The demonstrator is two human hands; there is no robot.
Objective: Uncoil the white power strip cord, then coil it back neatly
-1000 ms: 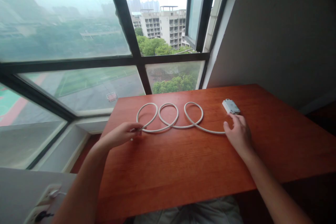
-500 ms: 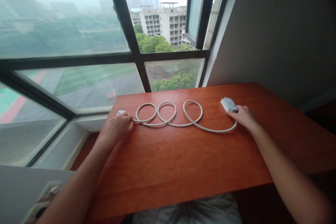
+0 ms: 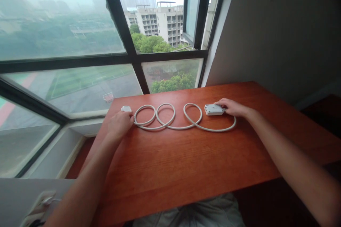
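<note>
A white cord (image 3: 181,128) lies on the wooden table in several loose loops. At its left end is a white plug (image 3: 126,108), which my left hand (image 3: 119,122) grips from the near side, fingers closed. On the cord's other end is a white power strip (image 3: 214,109), a small block with details on its top that are too small to read. My right hand (image 3: 233,107) pinches this block at its right end, thumb and fingers around it. From there the cord curves down under the hand and back to the left.
The reddish-brown table (image 3: 170,163) reaches to a dark-framed window (image 3: 133,56) at the back. A grey wall (image 3: 279,35) rises on the right. At the lower left, a wall socket (image 3: 42,202) has something plugged in.
My right hand has turned the power strip and moved it left, closer to the rightmost loop. My left hand stays at the plug. The whole view has shifted slightly.
</note>
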